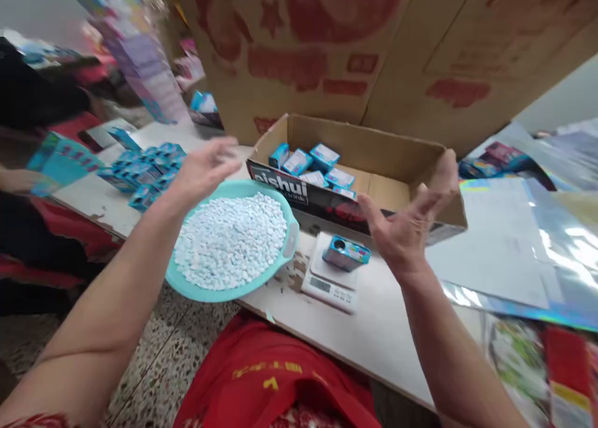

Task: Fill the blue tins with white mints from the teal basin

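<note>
My left hand (205, 169) hovers over the far left rim of a turquoise basin (292, 235) filled with small pale candy-like pieces (233, 238). Its fingers are slightly blurred but look stretched apart, with nothing in them. By the right front of a low cardboard tray (322, 207), my right hand (406, 228) is open, thumb and fingers spread; whether it touches the tray I cannot tell. Between the hands, a white digital scale (329, 294) bears a small blue box (346, 253) with a dark round opening. Several similar blue boxes (324, 157) lie inside the tray.
Many blue boxes (144, 169) are grouped on the table at left. A person's hand (21, 180) is beside a turquoise printed piece (63, 163) there. A large carton (327, 48) stands behind the tray. Shiny plastic sheets and paper (495, 241) cover the right side.
</note>
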Available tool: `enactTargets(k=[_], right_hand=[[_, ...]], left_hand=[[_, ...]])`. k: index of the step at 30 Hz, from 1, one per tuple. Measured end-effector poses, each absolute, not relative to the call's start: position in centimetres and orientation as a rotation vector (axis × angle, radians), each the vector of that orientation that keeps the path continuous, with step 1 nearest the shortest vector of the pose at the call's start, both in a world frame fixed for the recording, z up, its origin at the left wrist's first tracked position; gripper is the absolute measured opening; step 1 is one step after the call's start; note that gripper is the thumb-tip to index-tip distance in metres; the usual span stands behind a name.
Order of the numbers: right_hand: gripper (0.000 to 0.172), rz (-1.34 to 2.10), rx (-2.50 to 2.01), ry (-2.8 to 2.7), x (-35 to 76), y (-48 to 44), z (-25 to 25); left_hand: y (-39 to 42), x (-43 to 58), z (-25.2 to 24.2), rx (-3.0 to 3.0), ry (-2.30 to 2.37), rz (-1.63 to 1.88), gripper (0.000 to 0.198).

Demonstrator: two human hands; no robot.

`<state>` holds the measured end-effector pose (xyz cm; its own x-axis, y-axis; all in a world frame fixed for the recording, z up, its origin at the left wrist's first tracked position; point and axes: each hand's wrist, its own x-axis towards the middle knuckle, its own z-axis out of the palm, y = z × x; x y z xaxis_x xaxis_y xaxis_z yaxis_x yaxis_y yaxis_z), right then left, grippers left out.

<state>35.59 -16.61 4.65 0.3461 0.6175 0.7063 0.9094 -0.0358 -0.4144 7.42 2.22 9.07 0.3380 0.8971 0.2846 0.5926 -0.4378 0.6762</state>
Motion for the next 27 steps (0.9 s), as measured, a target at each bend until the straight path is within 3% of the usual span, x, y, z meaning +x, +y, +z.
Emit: enactTargets(k=[4, 9, 16, 23, 27], right_hand=[[0.090, -0.426, -1.941, -1.057, 36.5, -25.6, -3.4], [0.092, -0.584, -2.181, -1.129, 33.1, -35.3, -10.1], [0.093, -0.637, -2.231, -1.195, 31.7, -36.3, -11.5], [0.078, -0.589, -2.250, -1.127, 32.0, -36.3, -12.0], [0.071, -0.572, -2.273, -1.130, 31.9, -36.2, -11.9]], left_hand=[[-2.3, 5.2, 2.2, 2.136, 1.314, 0.433, 0.044], [-4.8, 3.6, -0.1, 2.133, 1.444, 0.263, 0.040], [-3.9, 8.4, 2.7, 2.340, 1.333, 0.498, 0.037], [-4.0, 10.4, 1.6, 2.590, 1.335, 0.070, 0.037], [-4.1, 11.1, 2.2, 2.397, 1.283, 0.247, 0.038]])
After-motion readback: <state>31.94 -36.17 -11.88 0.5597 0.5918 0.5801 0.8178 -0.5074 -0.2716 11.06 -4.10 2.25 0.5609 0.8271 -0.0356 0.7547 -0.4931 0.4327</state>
